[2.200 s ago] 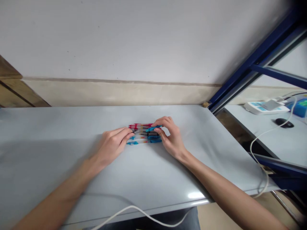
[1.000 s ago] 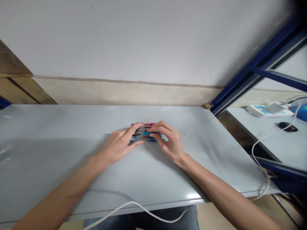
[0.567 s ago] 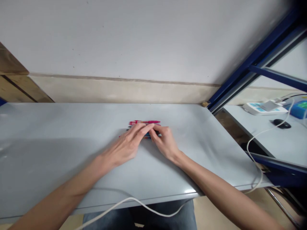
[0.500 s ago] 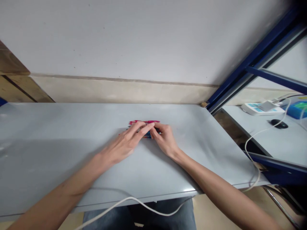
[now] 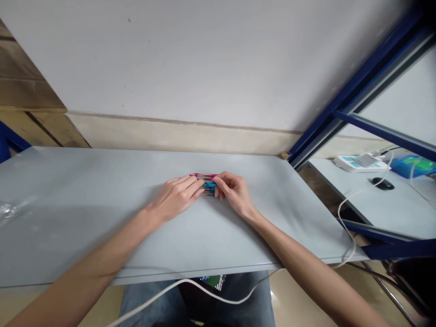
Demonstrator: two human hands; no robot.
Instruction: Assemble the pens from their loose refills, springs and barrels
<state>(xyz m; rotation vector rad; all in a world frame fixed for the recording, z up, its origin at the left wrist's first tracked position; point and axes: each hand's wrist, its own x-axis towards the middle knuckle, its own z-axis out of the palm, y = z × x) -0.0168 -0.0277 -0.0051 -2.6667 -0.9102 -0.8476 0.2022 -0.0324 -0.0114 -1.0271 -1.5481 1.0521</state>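
Several pens (image 5: 209,185), pink, red and blue, lie side by side across the middle of the grey table. Around their left ends my left hand (image 5: 180,193) is closed, back of the hand up, fingers together over the pens. At the right ends, my right hand (image 5: 235,190) grips them with thumb and fingers bent. Between the two hands the middles of the pens show; their ends are hidden under the fingers.
The grey table (image 5: 102,177) meets a pale wall behind. A white cable (image 5: 184,281) hangs along the front edge, above my lap. On a second table at right are a black mouse (image 5: 383,183), a white device (image 5: 361,163) and a blue packet. Crumpled clear plastic (image 5: 8,211) lies far left.
My left hand has drawn back left from my right fingers and now closes over the pens' left ends. More of the pens' middles shows. The view has shifted slightly.
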